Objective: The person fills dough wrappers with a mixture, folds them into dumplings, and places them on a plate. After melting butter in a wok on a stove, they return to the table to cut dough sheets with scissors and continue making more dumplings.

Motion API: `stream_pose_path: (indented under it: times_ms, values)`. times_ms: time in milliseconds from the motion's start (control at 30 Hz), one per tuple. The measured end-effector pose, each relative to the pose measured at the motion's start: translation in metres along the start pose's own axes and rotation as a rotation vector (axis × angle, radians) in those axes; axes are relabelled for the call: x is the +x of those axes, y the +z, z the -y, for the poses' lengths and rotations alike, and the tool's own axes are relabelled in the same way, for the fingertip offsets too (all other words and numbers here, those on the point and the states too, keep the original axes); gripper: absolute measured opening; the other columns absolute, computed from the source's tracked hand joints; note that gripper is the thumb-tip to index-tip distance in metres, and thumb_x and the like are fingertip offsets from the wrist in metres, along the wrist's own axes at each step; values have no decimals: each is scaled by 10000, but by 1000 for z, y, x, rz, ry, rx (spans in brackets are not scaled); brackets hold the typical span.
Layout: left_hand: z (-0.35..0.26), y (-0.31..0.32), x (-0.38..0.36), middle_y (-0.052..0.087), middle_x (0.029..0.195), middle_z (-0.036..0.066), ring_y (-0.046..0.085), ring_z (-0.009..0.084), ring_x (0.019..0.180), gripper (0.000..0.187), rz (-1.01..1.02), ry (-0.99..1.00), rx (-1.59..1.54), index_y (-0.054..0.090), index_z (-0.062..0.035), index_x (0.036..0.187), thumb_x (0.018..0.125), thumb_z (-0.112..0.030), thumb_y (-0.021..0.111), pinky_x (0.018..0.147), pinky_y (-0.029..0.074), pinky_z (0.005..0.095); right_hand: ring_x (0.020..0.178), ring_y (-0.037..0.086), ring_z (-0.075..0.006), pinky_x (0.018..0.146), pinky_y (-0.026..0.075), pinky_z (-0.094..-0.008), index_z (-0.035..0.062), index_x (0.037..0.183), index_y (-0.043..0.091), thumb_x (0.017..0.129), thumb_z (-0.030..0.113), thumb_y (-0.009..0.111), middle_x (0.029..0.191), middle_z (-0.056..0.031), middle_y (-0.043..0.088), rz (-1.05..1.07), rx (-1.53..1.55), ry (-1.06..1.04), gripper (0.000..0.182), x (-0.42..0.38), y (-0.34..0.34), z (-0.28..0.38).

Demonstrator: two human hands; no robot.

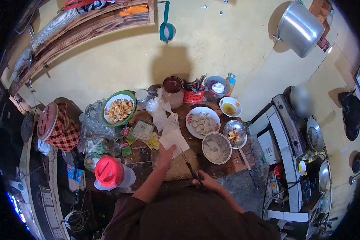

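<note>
My left hand [167, 154] is closed on a white sheet [175, 140], paper-like, over the front middle of the wooden table [148, 162]. My right hand [206, 179] grips the dark handle of a thin knife-like tool [191, 167]; its narrow metal end points up at the sheet's lower edge. Just behind the sheet stands a white plastic bag [158, 106]. To the right are a flowered plate of pale pieces [194, 130], a bowl with pale flour-like powder [209, 148], and a skimmer [241, 146] with browned pieces resting over a bowl.
At the left stand a green-rimmed bowl [135, 106] of golden pieces, a red-lidded jug [109, 172] and a checked container [60, 128]. A brown-lidded jar [173, 98], a red cutlery basket [193, 96] and a bowl of yellow liquid [233, 113] line the back. The stove [289, 124] is right.
</note>
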State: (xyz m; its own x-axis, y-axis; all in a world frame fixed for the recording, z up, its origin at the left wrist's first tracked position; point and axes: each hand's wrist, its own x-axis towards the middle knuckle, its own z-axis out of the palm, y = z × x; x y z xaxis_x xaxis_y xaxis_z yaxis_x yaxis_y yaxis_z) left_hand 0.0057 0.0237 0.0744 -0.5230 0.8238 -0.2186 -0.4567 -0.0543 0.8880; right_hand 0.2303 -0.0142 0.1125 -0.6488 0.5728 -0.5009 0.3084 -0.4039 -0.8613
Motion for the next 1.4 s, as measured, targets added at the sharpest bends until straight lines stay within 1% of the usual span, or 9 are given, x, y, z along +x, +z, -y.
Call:
stream_pose_path:
  times_ms: [233,500,600,700,800,1033,1133,1300,1400]
  values:
    - [66,-24,-10,564,1041,115,571,210,917,452,-45,-168,265,411,-8,1133,741,-13,636,765,471,321,586,435,-80,539,369,-225,85,944,460,784,364,659,709,27,444,41,156,103,378,21,-7,-21]
    - [100,-73,-10,581,1009,145,594,220,888,499,229,-265,624,440,21,1116,683,-46,679,723,492,330,568,437,-62,506,351,-212,91,901,482,815,342,628,683,40,443,117,201,270,303,23,-16,-50]
    - [110,-78,-16,589,1001,142,594,226,901,498,168,-380,415,446,33,1121,687,-47,675,726,491,327,564,447,-58,481,348,-212,99,901,482,831,333,612,684,44,456,105,117,237,277,29,-18,-68]
    - [124,-84,-12,586,1009,139,594,227,904,470,167,-312,575,452,32,1119,700,-29,657,732,490,323,559,451,-55,458,340,-209,106,894,481,841,333,600,686,49,463,132,115,296,262,28,-22,-67]
    - [60,-51,-34,580,1024,142,592,234,908,486,161,-375,607,432,31,1139,710,-33,650,747,488,326,553,448,-56,448,333,-204,110,917,487,849,347,588,687,52,464,100,324,311,267,12,-13,-36]
    - [124,-83,-17,560,1036,153,586,242,914,492,243,-369,481,371,26,1172,740,-5,607,757,486,338,547,450,-64,447,339,-209,116,914,483,857,362,576,679,51,464,132,296,321,269,18,-16,-47]
    - [128,-81,-22,553,1034,160,583,251,919,479,196,-167,682,353,26,1175,754,16,580,766,482,340,548,451,-66,445,341,-214,114,907,485,862,363,567,670,49,463,124,320,347,266,24,-15,-56]
    - [79,-54,-36,535,1056,157,591,230,873,517,208,-403,505,312,-9,1209,757,56,555,679,520,327,558,446,-68,468,346,-210,99,929,494,864,363,566,678,39,467,165,343,319,281,26,-12,-55]
    - [102,-63,-30,537,1051,147,595,227,849,504,229,-355,486,323,-18,1201,756,69,544,613,535,316,570,443,-69,482,353,-211,87,944,499,862,362,569,685,32,468,128,361,336,295,27,-9,-54]
